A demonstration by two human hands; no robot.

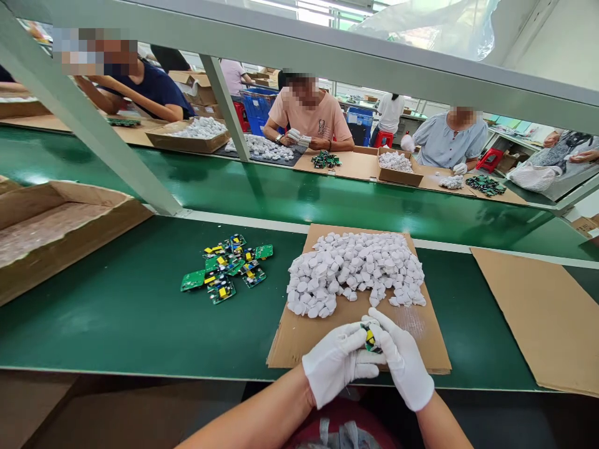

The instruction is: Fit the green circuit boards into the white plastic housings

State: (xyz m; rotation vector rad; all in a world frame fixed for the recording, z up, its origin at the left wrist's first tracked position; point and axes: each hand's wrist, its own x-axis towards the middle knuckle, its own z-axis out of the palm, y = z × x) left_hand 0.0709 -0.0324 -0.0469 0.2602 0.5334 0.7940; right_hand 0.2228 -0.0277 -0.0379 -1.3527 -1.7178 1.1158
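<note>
Gripping a circuit board in left hand and right hand.
Facing a far cardboard box heaped with white pieces.

Gloves on left hand and right hand: white knit cloth, matt, soft, creased. Circuit board between fingers: green, smooth, with a yellow plastic-looking block. Loose boards, beyond fingers to the left: same smooth green, rough with components. White pieces just beyond fingertips: matt; paper or plastic, can't tell. Cardboard under fingers: brown, matt, shiny patch near right fingers. Cardboard sheet, well right of fingers: flat, smooth, matt. Tabletop, left of fingers: dark green, smooth, low sheen. Green belt, farther beyond: glossy, reflecting light. Frame above: painted metal, smooth.
</note>
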